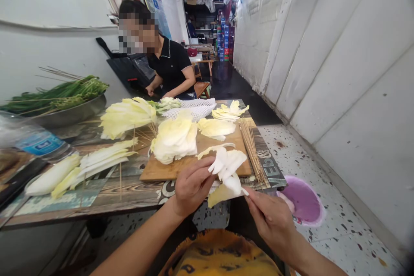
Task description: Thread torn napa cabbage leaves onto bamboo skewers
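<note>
Smooth cabbage leaves [234, 162], wooden board [161, 170], metal bowl [86, 111], plastic basin [308, 202]

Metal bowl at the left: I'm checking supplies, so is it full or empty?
Full: green vegetables heap above the rim of the metal bowl, with thin sticks poking out of the pile.

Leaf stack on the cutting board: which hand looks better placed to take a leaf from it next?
Probably the left hand: it is near the leaf stack, while the right hand is farther off to the right. Both appear busy with pale leaf pieces, so the left would need freeing first.
</note>
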Demonstrator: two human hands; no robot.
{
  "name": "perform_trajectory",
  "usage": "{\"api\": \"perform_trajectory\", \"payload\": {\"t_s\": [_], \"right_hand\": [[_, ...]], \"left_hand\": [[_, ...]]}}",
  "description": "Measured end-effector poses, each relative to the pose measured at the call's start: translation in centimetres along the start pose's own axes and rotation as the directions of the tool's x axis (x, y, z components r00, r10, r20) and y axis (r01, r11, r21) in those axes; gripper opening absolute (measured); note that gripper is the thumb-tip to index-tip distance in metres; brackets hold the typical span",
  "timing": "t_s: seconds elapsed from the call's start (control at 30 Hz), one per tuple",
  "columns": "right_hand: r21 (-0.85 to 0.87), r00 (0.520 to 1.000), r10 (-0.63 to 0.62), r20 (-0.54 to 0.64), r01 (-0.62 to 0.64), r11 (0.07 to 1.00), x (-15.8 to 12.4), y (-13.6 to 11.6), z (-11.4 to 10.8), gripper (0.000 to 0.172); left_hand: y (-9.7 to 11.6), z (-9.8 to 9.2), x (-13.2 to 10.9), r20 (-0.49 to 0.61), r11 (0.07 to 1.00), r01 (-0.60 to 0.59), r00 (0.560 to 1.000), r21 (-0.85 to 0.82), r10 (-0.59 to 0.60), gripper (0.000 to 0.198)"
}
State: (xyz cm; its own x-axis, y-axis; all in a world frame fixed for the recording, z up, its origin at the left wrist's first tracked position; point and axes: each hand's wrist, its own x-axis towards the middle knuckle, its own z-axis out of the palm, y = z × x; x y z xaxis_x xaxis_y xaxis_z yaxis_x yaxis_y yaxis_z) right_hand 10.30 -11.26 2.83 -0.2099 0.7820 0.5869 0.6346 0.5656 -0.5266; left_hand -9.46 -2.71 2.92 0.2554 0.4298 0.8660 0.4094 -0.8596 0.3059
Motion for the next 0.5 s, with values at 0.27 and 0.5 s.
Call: {"api": "perform_trajectory", "payload": {"t_s": [0.27,0.5], "right_hand": [[-0.190,0.998,-0.022,0.066,0.034,0.981,-0.6,1.5,3.7,0.032],[-0.092,0.995,0.098,0.009,-0.097,0.991,2.1,1.1,1.3,0.023]], "left_hand": [[-2.6,0.0,-2.3,0.251,0.905,0.425,0.873,0.029,-0.418,0.023],[-1.1,-2.8,-4.2,0.068,0.884,0.437,0.889,0.167,-0.453,0.027]]}}
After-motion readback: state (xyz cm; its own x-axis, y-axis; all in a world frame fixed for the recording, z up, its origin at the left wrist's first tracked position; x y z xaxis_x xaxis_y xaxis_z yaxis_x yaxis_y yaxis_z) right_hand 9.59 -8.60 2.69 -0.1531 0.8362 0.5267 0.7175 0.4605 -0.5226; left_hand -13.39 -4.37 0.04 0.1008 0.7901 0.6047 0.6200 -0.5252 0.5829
